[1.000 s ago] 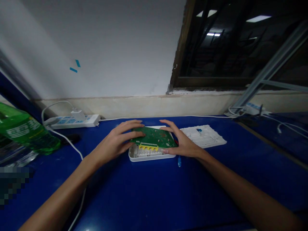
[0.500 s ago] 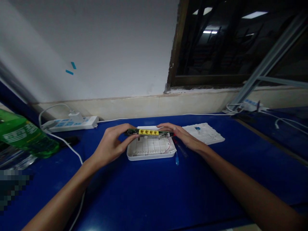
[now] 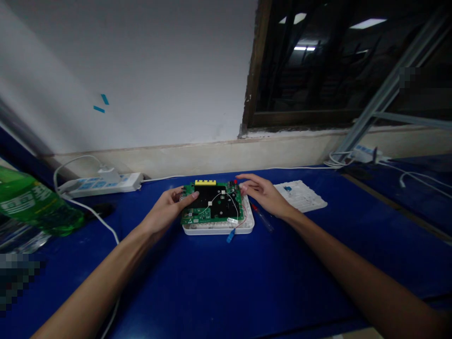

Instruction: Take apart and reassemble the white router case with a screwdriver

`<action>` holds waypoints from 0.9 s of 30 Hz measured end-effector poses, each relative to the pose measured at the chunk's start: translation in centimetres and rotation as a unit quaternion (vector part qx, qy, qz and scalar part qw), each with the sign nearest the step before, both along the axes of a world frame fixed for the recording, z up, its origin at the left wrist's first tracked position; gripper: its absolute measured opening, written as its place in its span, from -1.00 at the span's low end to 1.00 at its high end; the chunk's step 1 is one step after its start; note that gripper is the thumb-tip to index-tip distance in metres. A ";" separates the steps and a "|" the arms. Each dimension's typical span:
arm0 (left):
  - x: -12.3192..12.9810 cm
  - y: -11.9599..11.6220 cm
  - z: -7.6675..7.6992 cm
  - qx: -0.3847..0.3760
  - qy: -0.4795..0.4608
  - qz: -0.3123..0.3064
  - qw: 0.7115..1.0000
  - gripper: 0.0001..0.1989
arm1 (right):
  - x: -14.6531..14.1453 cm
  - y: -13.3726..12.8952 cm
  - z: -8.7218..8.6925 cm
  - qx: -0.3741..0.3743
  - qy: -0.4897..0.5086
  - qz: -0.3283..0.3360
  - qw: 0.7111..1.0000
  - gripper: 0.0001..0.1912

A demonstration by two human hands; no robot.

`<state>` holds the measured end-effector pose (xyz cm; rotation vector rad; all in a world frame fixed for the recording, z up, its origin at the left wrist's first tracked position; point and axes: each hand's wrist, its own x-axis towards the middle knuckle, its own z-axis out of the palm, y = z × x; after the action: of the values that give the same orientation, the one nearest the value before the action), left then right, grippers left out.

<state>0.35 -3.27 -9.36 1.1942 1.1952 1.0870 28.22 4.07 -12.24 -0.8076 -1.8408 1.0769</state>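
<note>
A green circuit board (image 3: 215,212) with black plates, a row of yellow ports (image 3: 205,182) and a red part at its far right corner lies over a white plastic case (image 3: 219,230), largely covering it. My left hand (image 3: 165,212) grips the board's left edge, thumb on top. At the far right corner my right hand (image 3: 263,194) has its thumb and fingers around the edge, close to the red part. A thin cable runs across the board to a blue connector (image 3: 230,235) hanging at the front. Whether the board is seated in the case cannot be seen.
A white plastic cover (image 3: 300,195) lies to the right, with a clear, red-tipped pen-like tool (image 3: 263,219) nearer the case. At the left are a green bottle (image 3: 31,202) and a power strip (image 3: 102,183) with a white cable. A wall bounds the back of the blue table (image 3: 212,287).
The circuit board has tipped from edge-on to nearly flat over the white case, its top face showing. Both hands moved with it. The blue connector shifted left to the front of the case.
</note>
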 end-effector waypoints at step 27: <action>-0.4 0.7 -1.7 -0.119 -0.071 -0.062 0.988 -0.60 | -1.7 -1.2 0.5 0.277 -0.188 -0.041 0.941 -0.84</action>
<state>-0.05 -2.53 -11.05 0.9777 1.0917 0.8925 26.54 2.82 -11.77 -0.7678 -2.2543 0.3175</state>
